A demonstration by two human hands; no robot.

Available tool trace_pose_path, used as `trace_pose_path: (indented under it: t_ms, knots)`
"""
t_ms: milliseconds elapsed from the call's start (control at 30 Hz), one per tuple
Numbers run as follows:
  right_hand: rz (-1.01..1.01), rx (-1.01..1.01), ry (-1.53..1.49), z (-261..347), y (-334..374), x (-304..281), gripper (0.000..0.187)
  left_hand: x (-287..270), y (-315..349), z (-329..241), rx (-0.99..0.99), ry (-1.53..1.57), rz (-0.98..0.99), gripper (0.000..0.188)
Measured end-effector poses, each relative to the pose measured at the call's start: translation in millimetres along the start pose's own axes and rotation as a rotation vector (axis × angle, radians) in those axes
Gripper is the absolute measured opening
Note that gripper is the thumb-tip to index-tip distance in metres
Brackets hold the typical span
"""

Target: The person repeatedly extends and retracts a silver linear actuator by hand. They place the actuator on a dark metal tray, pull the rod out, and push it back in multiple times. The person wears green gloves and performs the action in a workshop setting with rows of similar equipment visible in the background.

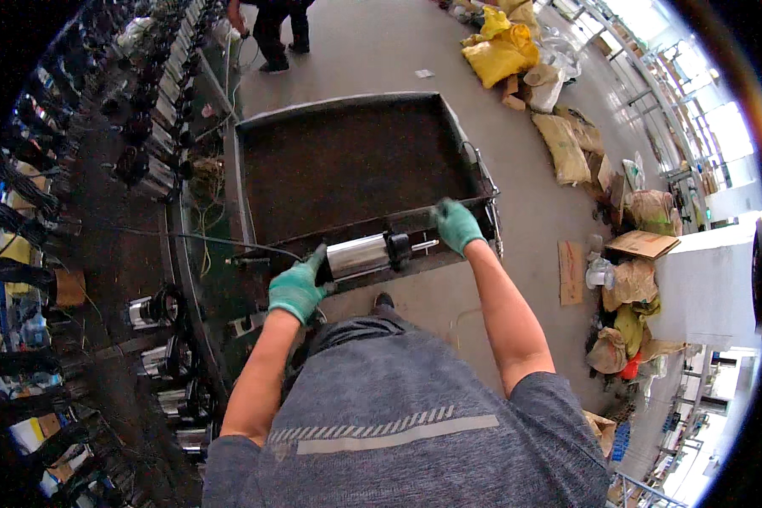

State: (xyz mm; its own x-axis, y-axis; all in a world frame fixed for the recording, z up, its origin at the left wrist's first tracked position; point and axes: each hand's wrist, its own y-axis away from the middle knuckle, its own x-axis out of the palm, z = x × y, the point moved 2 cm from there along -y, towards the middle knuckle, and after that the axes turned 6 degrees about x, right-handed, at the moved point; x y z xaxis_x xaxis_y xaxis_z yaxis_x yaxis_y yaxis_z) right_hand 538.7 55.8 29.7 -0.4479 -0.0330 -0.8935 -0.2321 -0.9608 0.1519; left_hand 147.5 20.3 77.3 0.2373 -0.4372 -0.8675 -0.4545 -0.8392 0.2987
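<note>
A motor [357, 256] with a shiny silver cylindrical body lies sideways along the near edge of the metal cart. Black end parts cap it, and a thin bright shaft [425, 245] sticks out to the right. My left hand [296, 288], in a green glove, grips its left end, where a dark cable [229, 241] runs off to the left. Past the shaft's tip, my right hand [459, 225], also green-gloved, hovers near the cart's right corner, apart from the motor. Its fingers are curled and partly blurred; whether anything is in them I cannot tell.
The cart [339, 102] has a raised rim and a dark bed. Several similar motors [173, 356] and cables crowd the left. Yellow sacks [499, 55], bags and cardboard [571, 273] lie along the right floor. A person [279, 30] stands at the far left.
</note>
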Motion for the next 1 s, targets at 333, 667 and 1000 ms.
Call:
trace_pose_path:
  t_ms: [333, 667, 1000]
  knots:
    - [0.869, 0.645, -0.596, -9.5, 16.0, 38.4, 0.063, 10.6, -11.0, -13.2, -0.006, -0.144, -0.012, 0.075]
    - [0.504, 0.666, -1.099, -14.4, 26.3, 76.5, 0.031, 1.0, -17.0, -22.8, -0.082, -0.123, 0.122, 0.081]
    - [0.865, 0.021, -0.141, -15.6, 25.4, 25.5, 0.035, -1.7, -14.8, -21.9, -0.094, -0.155, 0.128, 0.084]
